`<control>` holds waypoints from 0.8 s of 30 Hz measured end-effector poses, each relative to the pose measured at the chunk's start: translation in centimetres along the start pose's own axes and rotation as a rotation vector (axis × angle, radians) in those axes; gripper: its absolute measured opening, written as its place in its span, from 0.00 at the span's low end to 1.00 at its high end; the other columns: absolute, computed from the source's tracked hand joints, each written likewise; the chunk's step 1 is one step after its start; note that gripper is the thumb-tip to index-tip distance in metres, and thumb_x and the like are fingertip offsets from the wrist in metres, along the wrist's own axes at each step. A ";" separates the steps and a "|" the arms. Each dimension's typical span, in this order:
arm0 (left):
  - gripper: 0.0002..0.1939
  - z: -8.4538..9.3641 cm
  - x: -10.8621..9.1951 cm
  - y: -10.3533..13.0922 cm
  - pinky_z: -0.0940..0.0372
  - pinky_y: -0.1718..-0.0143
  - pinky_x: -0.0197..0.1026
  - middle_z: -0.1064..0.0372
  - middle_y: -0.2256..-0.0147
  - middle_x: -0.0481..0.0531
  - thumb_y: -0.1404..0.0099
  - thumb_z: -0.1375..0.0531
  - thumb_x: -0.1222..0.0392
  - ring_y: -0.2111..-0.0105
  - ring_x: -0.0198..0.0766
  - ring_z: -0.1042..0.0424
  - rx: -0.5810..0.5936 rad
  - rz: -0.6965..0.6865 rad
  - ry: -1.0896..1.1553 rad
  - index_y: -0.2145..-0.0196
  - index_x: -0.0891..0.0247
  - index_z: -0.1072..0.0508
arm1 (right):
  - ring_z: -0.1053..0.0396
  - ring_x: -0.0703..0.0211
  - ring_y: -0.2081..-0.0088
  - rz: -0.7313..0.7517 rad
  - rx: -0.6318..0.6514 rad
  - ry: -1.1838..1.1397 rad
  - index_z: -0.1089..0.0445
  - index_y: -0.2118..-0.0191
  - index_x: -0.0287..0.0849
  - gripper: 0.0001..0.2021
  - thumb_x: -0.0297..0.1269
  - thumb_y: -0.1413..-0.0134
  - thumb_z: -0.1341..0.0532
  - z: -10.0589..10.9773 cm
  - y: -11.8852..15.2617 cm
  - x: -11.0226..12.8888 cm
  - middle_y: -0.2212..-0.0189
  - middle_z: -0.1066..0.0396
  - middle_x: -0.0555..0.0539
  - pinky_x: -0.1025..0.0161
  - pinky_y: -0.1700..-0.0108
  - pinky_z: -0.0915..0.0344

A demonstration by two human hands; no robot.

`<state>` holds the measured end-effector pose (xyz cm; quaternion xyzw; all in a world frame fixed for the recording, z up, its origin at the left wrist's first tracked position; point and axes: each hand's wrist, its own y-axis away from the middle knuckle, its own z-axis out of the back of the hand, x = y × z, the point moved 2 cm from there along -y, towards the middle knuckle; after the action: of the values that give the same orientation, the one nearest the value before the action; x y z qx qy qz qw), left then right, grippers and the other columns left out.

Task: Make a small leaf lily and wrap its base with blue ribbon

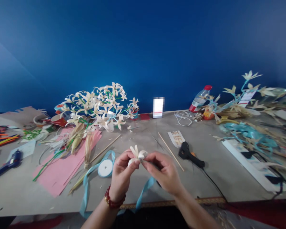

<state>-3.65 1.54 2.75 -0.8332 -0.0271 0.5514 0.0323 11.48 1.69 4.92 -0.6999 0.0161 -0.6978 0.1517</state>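
Between my two hands is a small cream handmade flower (134,152) with curled petals. My left hand (121,168) pinches it from the left, thumb and fingers at its base. From the other side my right hand (164,170) closes thumb and forefinger at the flower's edge; what else its curled fingers hold is hidden. A light blue ribbon (144,192) hangs below my right hand toward the table's front edge. Just left of my left hand lies a ribbon spool (105,168), its blue ribbon looping down over the edge.
Finished cream flowers (102,106) stand in a bunch at the back left. Pink paper (54,175) and husks lie left. A black glue gun (190,155), a wooden stick (171,151), a white power strip (245,165) and a bottle (200,99) are right.
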 end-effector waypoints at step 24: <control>0.06 -0.8 0.5 -0.1 0.37 0.65 0.35 0.32 0.68 0.49 0.43 0.30 0.62 0.68 0.34 0.34 0.059 0.065 0.136 0.69 0.62 0.24 | 0.46 0.68 0.79 -0.179 -0.031 -0.211 0.34 0.75 0.41 0.11 0.39 0.50 0.34 -0.6 -0.2 -1.2 0.81 0.40 0.55 0.69 0.77 0.48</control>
<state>-2.73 1.64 2.64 -0.8678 0.0184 0.4950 0.0407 10.86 2.05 3.84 -0.7703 -0.0517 -0.6307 0.0786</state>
